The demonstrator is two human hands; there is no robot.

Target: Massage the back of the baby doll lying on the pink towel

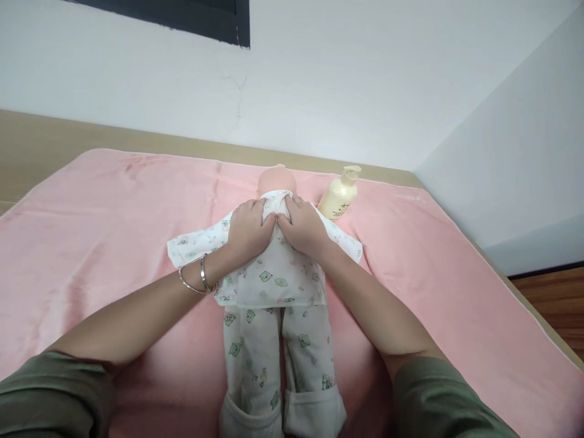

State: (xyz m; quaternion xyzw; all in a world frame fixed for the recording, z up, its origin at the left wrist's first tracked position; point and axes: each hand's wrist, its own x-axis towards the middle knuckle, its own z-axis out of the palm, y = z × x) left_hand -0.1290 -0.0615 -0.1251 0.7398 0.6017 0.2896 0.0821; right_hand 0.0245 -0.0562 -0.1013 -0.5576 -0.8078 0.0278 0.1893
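A baby doll lies stretched out on a pink blanket, its head away from me and its legs toward me. It wears a loose white top with small animal prints and matching trousers. The doll's head shows above the collar, with no face visible. My left hand is cupped over the shoulder on the left, and my right hand over the one on the right. Both thumbs point inward and nearly meet at the middle, where the cloth is creased. Some fingertips are hidden over the shoulders.
A cream pump bottle stands tilted in view just right of the doll's head. The pink blanket covers most of a wooden surface. White walls rise behind and at the right, with a dark frame above.
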